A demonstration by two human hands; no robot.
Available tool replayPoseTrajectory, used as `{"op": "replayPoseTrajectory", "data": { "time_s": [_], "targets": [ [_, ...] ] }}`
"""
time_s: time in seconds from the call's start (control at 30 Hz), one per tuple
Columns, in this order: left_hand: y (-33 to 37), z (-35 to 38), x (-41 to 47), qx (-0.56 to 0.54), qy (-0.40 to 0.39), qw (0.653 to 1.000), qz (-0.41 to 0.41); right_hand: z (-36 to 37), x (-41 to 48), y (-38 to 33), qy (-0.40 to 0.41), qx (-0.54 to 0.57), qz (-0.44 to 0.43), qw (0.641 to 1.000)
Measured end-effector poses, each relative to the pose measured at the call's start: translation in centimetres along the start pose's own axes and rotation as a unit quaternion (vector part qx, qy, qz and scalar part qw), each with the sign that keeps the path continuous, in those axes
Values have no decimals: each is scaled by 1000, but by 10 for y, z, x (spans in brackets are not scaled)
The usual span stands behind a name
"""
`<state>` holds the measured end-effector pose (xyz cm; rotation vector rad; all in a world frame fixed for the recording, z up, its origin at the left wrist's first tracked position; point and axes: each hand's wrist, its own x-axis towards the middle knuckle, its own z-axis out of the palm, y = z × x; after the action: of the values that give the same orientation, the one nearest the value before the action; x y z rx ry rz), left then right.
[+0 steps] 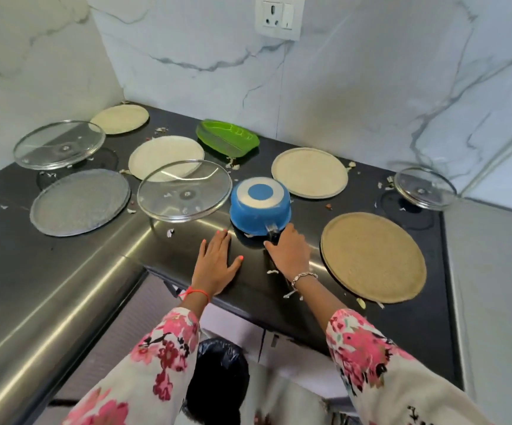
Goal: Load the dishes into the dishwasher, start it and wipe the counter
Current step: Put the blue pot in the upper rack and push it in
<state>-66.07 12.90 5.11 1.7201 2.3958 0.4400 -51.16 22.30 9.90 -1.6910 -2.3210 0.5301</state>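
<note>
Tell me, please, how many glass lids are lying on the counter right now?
3 glass lids: the left lid behind the grey plate, the middle lid beside the blue pan, the right lid far to the right. None appears hidden.

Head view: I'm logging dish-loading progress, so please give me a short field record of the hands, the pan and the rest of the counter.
left hand: flat on the black stone counter, fingers straight
right hand: grips the dark handle of the blue round saucepan
saucepan state: upside down, beside the middle lid
round glass lids: three, left, middle, right
round flat plates: five, lying flat
green plastic tray: near the back wall, appears tilted
food scraps: scattered on the counter
</note>
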Motion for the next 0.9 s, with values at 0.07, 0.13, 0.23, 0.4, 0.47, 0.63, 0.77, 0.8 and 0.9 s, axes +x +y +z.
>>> {"op": "replayPoseTrajectory", "data": {
  "time_s": [0.07, 0.13, 0.23, 0.4, 0.47, 0.63, 0.77, 0.8, 0.9],
  "targets": [
    [0, 2, 0, 2, 10, 1000, 3, 5, 5, -2, -14, -40, -3, 999],
    [0, 3, 0, 6, 8, 1000, 1, 10, 8, -4, -18, -23, 6, 1000],
    [0, 5, 2, 21, 4, 1000, -3, 9, 9, -4, -16, 3, 19, 1000],
    [0, 6, 1, 40, -1, 999, -5, -4, 10, 6, -4, 73, 20, 997],
    [1, 5, 1, 38, -2, 999, -5, -11, 9, 12, -8, 86, 19, 996],
    [3, 0, -2, 7, 11, 1000, -10, -19, -3, 28, -17, 119, 36, 992],
    [7, -1, -7, 9, 1, 1000, -17, -23, -20, 45, -6, 150, 42, 988],
    [9, -1, -11, 8, -1, 1000, -24, -25, -26, 48, -3, 155, 40, 987],
    [19, -2, -27, -7, -16, 999, -38, -32, -41, 56, 14, 184, 26, 983]
  ]
}}
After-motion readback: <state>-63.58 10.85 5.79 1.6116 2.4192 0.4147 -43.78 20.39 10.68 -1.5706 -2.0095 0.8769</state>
